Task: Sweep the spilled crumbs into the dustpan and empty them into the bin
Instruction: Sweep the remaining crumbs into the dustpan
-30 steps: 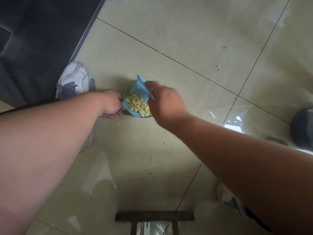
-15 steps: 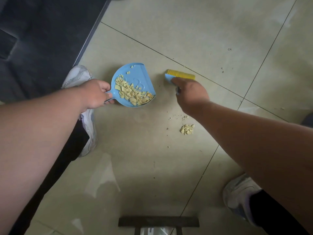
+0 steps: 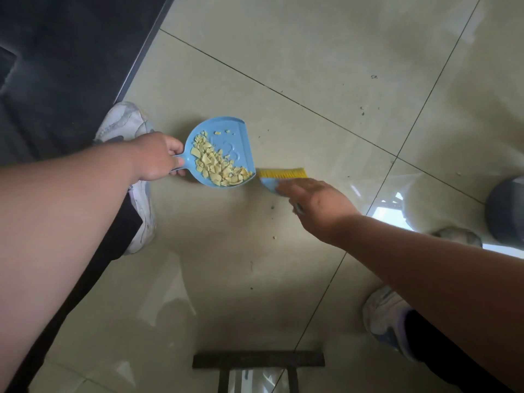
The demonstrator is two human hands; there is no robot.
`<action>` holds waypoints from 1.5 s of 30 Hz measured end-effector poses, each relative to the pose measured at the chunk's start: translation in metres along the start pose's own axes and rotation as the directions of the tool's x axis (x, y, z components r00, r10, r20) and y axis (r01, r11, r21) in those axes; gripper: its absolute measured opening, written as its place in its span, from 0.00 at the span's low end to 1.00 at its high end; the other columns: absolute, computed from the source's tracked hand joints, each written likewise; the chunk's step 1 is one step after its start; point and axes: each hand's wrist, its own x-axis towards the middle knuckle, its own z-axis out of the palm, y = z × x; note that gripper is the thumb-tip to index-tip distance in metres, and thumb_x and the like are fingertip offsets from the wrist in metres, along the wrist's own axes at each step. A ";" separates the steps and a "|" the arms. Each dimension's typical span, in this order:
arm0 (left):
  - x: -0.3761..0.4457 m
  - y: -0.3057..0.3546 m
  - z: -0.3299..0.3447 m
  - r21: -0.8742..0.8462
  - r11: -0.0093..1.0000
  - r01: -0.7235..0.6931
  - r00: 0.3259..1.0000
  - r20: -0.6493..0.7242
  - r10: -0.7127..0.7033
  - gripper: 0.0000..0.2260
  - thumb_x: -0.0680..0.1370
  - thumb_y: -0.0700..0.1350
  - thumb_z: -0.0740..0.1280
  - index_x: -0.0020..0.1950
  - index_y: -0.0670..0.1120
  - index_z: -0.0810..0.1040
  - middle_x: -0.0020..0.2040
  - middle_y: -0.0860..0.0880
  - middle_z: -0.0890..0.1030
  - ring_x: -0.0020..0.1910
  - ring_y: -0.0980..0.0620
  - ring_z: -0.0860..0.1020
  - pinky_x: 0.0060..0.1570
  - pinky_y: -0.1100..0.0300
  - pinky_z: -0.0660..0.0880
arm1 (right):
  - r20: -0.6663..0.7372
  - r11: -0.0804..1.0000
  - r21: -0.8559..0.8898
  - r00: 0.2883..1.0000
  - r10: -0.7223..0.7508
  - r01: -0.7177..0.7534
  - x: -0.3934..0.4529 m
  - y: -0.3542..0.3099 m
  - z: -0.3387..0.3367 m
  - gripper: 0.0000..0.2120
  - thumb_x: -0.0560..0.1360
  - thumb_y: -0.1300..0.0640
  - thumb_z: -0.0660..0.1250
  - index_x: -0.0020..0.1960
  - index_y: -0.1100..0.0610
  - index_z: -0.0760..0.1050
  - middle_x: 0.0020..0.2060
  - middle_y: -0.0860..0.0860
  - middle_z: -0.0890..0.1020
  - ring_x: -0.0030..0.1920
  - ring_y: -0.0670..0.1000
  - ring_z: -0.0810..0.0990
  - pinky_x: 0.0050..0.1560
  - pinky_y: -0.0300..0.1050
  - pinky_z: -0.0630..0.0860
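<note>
A small blue dustpan (image 3: 231, 131) lies low over the tiled floor, with a heap of pale yellow crumbs (image 3: 217, 165) in its lower half. My left hand (image 3: 156, 157) grips its short handle from the left. A blue hand brush with yellow bristles (image 3: 283, 173) sits right beside the dustpan's lower right rim. My right hand (image 3: 317, 202) is closed over the brush's back, hiding its handle. A few tiny crumbs (image 3: 274, 237) lie on the floor below the brush.
White sneakers stand at the left (image 3: 124, 123) and lower right (image 3: 382, 316). A dark mat or cabinet (image 3: 65, 58) fills the upper left. A dark round object (image 3: 507, 211) sits at the right edge. A dark frame (image 3: 258, 361) is at the bottom centre.
The brush has swept left and now sits against the dustpan's rim. The small crumb pile seen on the floor half a second ago is gone from that spot.
</note>
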 end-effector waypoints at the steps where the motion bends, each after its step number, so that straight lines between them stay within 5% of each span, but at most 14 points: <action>1: 0.001 -0.001 0.000 -0.028 1.000 0.013 1.000 -0.018 -0.013 0.07 0.85 0.41 0.66 0.56 0.46 0.84 0.49 0.47 0.89 0.53 0.47 0.86 0.64 0.44 0.80 | -0.030 0.989 0.107 0.994 0.109 -0.106 0.003 -0.006 -0.007 0.21 0.80 0.60 0.63 0.71 0.49 0.74 0.61 0.51 0.82 0.58 0.54 0.80 0.57 0.43 0.75; 5: 0.008 -0.003 -0.005 -0.058 0.997 0.041 0.994 -0.094 -0.046 0.08 0.85 0.41 0.63 0.57 0.45 0.82 0.48 0.46 0.87 0.51 0.45 0.86 0.63 0.41 0.81 | -0.104 0.803 0.506 0.901 0.420 -0.316 0.018 -0.033 -0.028 0.13 0.80 0.56 0.62 0.62 0.47 0.77 0.42 0.48 0.81 0.37 0.53 0.79 0.39 0.47 0.80; 8: 0.010 -0.002 -0.008 -0.069 0.996 0.053 0.993 -0.100 -0.060 0.09 0.85 0.41 0.62 0.58 0.46 0.82 0.48 0.47 0.87 0.55 0.43 0.86 0.63 0.41 0.81 | 0.071 0.623 0.631 0.835 0.546 -0.461 0.020 -0.054 -0.020 0.13 0.78 0.55 0.65 0.61 0.47 0.80 0.44 0.48 0.83 0.39 0.50 0.83 0.35 0.45 0.82; 11: 0.011 -0.002 -0.007 -0.061 0.996 0.058 0.994 -0.089 -0.063 0.09 0.85 0.42 0.62 0.59 0.44 0.82 0.48 0.46 0.87 0.55 0.42 0.86 0.63 0.40 0.81 | 0.296 0.454 0.671 0.774 0.560 -0.586 0.008 -0.068 0.007 0.12 0.75 0.53 0.67 0.56 0.47 0.83 0.46 0.52 0.85 0.45 0.57 0.86 0.43 0.59 0.85; 17: 0.013 -0.008 -0.003 0.008 0.998 0.061 0.996 -0.064 -0.060 0.08 0.84 0.43 0.64 0.56 0.44 0.82 0.46 0.49 0.88 0.53 0.43 0.86 0.61 0.39 0.82 | 0.539 0.595 0.487 0.756 0.371 -0.639 -0.023 -0.067 0.033 0.13 0.78 0.58 0.66 0.57 0.46 0.84 0.49 0.51 0.84 0.45 0.52 0.80 0.42 0.46 0.78; 21: 0.010 -0.004 0.000 0.057 0.997 0.049 0.998 -0.051 -0.046 0.08 0.84 0.43 0.64 0.58 0.44 0.83 0.47 0.49 0.88 0.55 0.41 0.86 0.61 0.40 0.82 | 0.557 0.549 0.440 0.696 0.453 -0.710 -0.014 -0.029 0.019 0.11 0.77 0.58 0.70 0.50 0.42 0.83 0.49 0.50 0.85 0.51 0.54 0.85 0.54 0.55 0.84; 25: 0.009 -0.001 0.005 0.068 0.997 0.038 0.998 -0.052 -0.035 0.08 0.84 0.43 0.65 0.58 0.44 0.83 0.48 0.48 0.88 0.55 0.42 0.85 0.62 0.41 0.81 | 0.462 0.490 0.533 0.723 0.514 -0.690 0.005 0.020 -0.015 0.10 0.73 0.63 0.73 0.45 0.48 0.86 0.47 0.57 0.87 0.51 0.61 0.86 0.53 0.61 0.84; 32: 0.011 0.003 0.013 0.039 0.997 0.059 0.997 -0.049 -0.057 0.07 0.85 0.42 0.65 0.56 0.43 0.83 0.49 0.45 0.87 0.55 0.42 0.86 0.63 0.42 0.81 | 0.472 0.437 0.586 0.726 0.501 -0.682 0.028 0.055 -0.061 0.08 0.77 0.66 0.71 0.52 0.56 0.85 0.48 0.57 0.87 0.48 0.55 0.87 0.50 0.50 0.84; 34: 0.012 0.003 0.012 0.033 0.998 0.060 0.996 -0.067 -0.058 0.07 0.85 0.42 0.64 0.55 0.45 0.82 0.49 0.46 0.87 0.55 0.42 0.85 0.63 0.41 0.81 | 0.492 0.330 0.673 0.733 0.470 -0.662 0.031 0.050 -0.056 0.08 0.79 0.66 0.69 0.55 0.58 0.84 0.50 0.58 0.87 0.52 0.57 0.87 0.52 0.52 0.84; 39: 0.016 -0.001 0.008 -0.021 0.994 0.109 0.988 -0.109 -0.111 0.07 0.84 0.41 0.64 0.58 0.43 0.80 0.47 0.46 0.86 0.56 0.39 0.84 0.63 0.39 0.81 | 0.446 -0.138 0.881 0.694 0.566 -0.453 0.054 0.018 -0.032 0.12 0.80 0.66 0.66 0.63 0.63 0.78 0.55 0.62 0.84 0.53 0.62 0.86 0.56 0.61 0.83; 45: 0.034 -0.024 0.004 -0.098 0.978 0.185 0.976 -0.099 -0.194 0.13 0.73 0.44 0.68 0.58 0.44 0.78 0.55 0.37 0.85 0.53 0.40 0.84 0.59 0.32 0.81 | 0.460 -0.143 0.858 0.615 0.640 -0.493 0.066 -0.025 0.015 0.09 0.80 0.65 0.65 0.59 0.59 0.80 0.55 0.61 0.84 0.53 0.60 0.86 0.51 0.54 0.85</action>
